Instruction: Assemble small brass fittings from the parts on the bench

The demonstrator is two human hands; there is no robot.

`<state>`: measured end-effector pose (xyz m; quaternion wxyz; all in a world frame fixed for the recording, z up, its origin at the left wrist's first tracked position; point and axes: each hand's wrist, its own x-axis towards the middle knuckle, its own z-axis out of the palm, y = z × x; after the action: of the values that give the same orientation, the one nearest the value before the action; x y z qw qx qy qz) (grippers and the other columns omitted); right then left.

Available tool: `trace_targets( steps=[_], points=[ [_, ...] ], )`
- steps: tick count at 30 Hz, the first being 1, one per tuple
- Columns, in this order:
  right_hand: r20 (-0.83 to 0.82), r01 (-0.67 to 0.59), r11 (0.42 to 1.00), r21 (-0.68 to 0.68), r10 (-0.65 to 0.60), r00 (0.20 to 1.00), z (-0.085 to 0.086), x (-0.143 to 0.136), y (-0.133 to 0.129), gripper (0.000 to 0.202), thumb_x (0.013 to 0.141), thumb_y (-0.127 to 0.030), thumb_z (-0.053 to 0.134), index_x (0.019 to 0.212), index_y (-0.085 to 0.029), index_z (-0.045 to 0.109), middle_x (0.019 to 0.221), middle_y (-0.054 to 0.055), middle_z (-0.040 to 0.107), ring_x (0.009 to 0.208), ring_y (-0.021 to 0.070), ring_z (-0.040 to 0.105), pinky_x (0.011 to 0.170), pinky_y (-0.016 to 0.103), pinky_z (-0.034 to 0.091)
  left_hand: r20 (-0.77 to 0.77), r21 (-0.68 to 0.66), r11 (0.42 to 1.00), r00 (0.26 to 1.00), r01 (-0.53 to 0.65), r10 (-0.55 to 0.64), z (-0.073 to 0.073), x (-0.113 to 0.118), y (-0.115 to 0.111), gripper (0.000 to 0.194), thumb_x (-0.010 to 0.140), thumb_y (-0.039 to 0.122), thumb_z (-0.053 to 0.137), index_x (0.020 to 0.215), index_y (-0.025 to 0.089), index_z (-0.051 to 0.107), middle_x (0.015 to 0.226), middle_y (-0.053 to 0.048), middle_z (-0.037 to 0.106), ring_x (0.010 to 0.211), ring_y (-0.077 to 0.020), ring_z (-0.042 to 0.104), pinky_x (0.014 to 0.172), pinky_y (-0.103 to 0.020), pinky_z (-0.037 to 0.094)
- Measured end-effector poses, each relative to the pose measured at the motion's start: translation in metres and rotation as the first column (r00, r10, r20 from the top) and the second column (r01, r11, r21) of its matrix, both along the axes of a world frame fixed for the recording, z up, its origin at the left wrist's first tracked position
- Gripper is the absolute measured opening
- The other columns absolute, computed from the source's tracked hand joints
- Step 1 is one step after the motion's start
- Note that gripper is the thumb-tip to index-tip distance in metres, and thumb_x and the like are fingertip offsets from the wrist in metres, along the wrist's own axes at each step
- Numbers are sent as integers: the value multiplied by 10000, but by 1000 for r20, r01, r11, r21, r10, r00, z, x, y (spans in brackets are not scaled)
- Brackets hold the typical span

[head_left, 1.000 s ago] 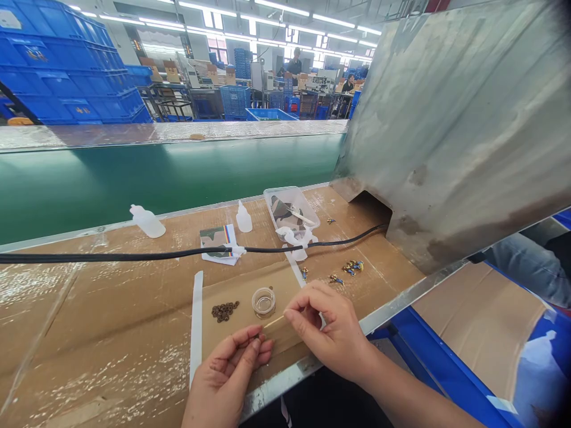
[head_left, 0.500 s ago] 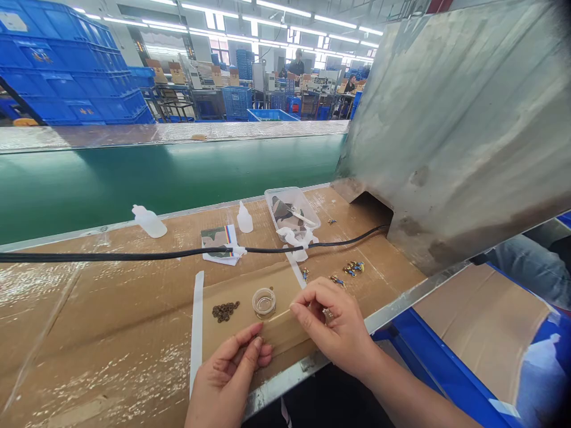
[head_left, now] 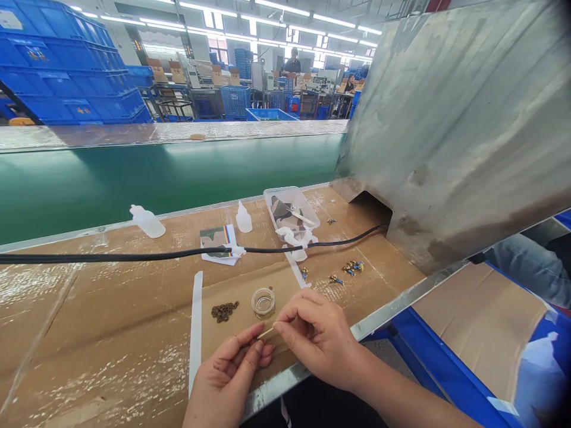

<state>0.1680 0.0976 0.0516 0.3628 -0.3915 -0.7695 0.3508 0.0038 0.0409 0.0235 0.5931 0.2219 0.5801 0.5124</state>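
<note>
Right at the near edge of the cardboard-covered worktop [head_left: 111, 321], the right hand [head_left: 319, 345] has its fingers pinched on a thin pale stick [head_left: 266, 332], tip aimed at the left hand [head_left: 227, 377]. Left fingers are closed on a tiny dark ring [head_left: 257, 341], mostly hidden. Just beyond sit a small clear cup [head_left: 263, 302] and a loose pile of brown rings [head_left: 224, 310].

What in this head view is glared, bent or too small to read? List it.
Head view: ceiling strip lights blow out white and streak glare along the green belt; shiny tape on the cardboard top sparkles. Wide lens bows the belt edge and black cable. The tiny part at the left hand fingertips stays unreadable; the right hand and its thin stick are sharp.
</note>
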Motion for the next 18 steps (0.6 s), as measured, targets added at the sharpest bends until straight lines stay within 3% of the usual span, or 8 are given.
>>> trace_targets(
  steps=[11, 18],
  points=[
    [31, -21, 1000, 12, 21, 999, -3, 0, 0, 89, 876, -188, 589, 799, -186, 632, 760, -8, 545, 615, 95, 494, 576, 216, 372, -46, 20, 998, 997, 61, -60, -7, -3, -3, 472, 635, 430, 822, 1007, 154, 731, 866, -82, 773, 820, -213, 718, 825, -294, 559],
    [43, -17, 1000, 18, 16, 999, -2, 2, 0, 90, 879, -196, 584, 803, -187, 631, 763, -10, 543, 610, 92, 486, 571, 213, 368, -51, 50, 998, 998, 25, -22, -8, -1, -2, 389, 665, 399, 810, 940, 152, 688, 849, -72, 756, 825, -205, 713, 818, -284, 557]
  ],
)
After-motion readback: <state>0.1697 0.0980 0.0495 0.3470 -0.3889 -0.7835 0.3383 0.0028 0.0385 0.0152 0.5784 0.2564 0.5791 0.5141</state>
